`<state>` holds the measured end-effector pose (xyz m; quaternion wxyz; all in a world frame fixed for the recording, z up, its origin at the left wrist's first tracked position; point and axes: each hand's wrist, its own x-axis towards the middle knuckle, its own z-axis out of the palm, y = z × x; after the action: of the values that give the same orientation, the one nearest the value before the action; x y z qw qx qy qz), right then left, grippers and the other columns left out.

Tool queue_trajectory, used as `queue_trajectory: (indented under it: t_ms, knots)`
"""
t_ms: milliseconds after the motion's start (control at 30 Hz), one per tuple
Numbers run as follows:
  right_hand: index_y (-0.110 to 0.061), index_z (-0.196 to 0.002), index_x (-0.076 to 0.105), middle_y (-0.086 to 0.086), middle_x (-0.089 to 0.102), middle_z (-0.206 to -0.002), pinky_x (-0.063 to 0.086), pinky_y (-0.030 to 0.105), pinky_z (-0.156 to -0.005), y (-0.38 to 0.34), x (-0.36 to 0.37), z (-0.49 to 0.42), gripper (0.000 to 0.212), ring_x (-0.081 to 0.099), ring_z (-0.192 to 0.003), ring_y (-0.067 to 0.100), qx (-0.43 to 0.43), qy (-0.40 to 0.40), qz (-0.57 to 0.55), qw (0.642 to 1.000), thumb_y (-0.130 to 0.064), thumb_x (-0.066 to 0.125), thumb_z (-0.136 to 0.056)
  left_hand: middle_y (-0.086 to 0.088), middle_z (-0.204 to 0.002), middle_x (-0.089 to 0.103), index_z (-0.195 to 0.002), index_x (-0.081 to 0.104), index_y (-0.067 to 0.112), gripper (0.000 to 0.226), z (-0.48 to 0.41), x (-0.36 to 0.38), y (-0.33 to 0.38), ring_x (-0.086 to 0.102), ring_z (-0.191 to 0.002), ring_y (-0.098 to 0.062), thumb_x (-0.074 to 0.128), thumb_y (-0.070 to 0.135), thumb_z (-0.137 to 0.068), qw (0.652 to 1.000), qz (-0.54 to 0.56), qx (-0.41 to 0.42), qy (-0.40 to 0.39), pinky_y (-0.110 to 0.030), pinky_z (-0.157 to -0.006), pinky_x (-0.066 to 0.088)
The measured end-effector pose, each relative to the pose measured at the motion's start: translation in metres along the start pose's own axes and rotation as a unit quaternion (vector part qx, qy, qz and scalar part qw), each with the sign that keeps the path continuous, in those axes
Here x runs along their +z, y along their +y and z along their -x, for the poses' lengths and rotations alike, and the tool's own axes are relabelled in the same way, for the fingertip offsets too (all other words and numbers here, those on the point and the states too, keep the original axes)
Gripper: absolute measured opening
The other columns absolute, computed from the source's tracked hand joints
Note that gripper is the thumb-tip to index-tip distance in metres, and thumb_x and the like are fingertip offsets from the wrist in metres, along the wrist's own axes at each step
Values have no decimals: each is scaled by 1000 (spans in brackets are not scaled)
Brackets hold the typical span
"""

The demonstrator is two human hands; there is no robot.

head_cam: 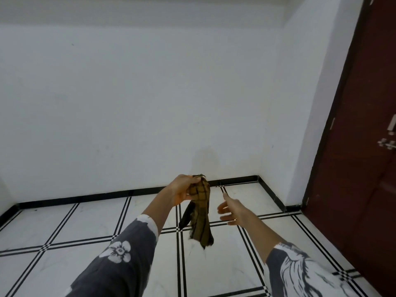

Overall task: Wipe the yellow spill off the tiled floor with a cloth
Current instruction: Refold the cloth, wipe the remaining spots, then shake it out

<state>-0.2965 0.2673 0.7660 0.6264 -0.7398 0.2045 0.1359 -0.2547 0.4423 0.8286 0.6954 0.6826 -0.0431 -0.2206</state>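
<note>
The left hand (181, 189) gripped the top of a mustard-yellow checked cloth (200, 211), which hung bunched above the white tiled floor (90, 219) near its far right corner. The right hand (232, 211) was spread wide, empty, just beside the cloth.

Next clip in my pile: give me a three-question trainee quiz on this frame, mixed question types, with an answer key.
1. True or false: the right hand grips the checked cloth.
2. Multiple choice: the cloth is (A) spread flat on the tiled floor, (B) hanging from the left hand above the floor, (C) draped over the door.
3. Short answer: is any yellow spill visible on the floor in this view?

Key
1. False: the right hand is open beside the cloth, not touching it.
2. B.
3. No; the visible tiles look white with black lines.
</note>
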Motion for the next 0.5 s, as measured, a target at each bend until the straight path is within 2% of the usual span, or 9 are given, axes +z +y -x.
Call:
queue_trajectory:
  t_ms: [67, 133, 167, 233, 300, 367, 433, 500]
  knots:
    - [-14, -93, 62, 6, 64, -100, 47, 34, -79, 3, 0, 2, 57, 60, -97, 24, -4, -70, -27, 997, -53, 21, -96, -14, -97, 68, -116, 59, -1, 26, 2, 12, 5, 66, -92, -25, 52, 11, -94, 1000, -13, 11, -18, -35, -75, 57]
    - [-14, -99, 61, 7, 64, -102, 49, 35, -73, 2, 2, 2, 62, 60, -99, 25, -10, -99, -91, 991, -59, 17, -93, -14, -103, 67, -118, 58, 4, 26, 3, 23, 14, 65, -99, -26, 51, 12, -95, 999, -1, 40, -37, -37, -81, 56]
    - [-14, -100, 61, 8, 65, -101, 50, 36, -73, 3, 4, -2, 67, 60, -98, 26, -10, -103, -115, 988, -62, 15, -91, -13, -102, 68, -117, 58, 6, 25, 4, 26, 19, 66, -97, -24, 50, 12, -95, 997, 23, 52, -44, -36, -80, 57]
    - [-10, -103, 62, 12, 66, -103, 48, 42, -85, 7, 4, -8, 82, 59, -102, 28, -16, -99, -138, 985, -72, 11, -84, -9, -94, 69, -111, 60, 8, 20, 5, 29, 26, 69, -85, -18, 49, 13, -95, 993, 79, 67, -50, -31, -71, 59]
    - [-6, -105, 66, 18, 67, -106, 45, 46, -96, 15, 6, -16, 101, 61, -103, 31, -22, -139, -190, 972, -84, 11, -72, -6, -87, 68, -105, 61, 9, 16, 4, 25, 25, 68, -77, -15, 49, 13, -95, 988, 134, 62, -34, -27, -62, 58]
    - [-7, -111, 65, 18, 65, -111, 45, 43, -95, 16, 10, -21, 109, 61, -102, 31, -20, -187, -264, 946, -89, 10, -65, -9, -88, 67, -104, 61, 6, 16, 0, 14, 15, 67, -78, -18, 49, 11, -95, 982, 184, 45, 3, -28, -60, 58]
    - [-12, -121, 60, 14, 61, -123, 41, 43, -99, 9, 15, -22, 110, 56, -113, 30, -24, -204, -295, 933, -90, 9, -63, -13, -88, 68, -104, 61, 1, 18, -3, -2, 1, 66, -83, -22, 48, 9, -95, 973, 228, 12, 42, -30, -60, 59]
    - [-15, -120, 60, 12, 62, -122, 39, 43, -103, -1, 17, -19, 92, 55, -116, 29, -41, -207, -317, 925, -83, 21, -73, -13, -77, 70, -97, 61, 0, 16, -2, -17, -12, 68, -75, -22, 47, 8, -95, 966, 246, -15, 78, -29, -55, 59]
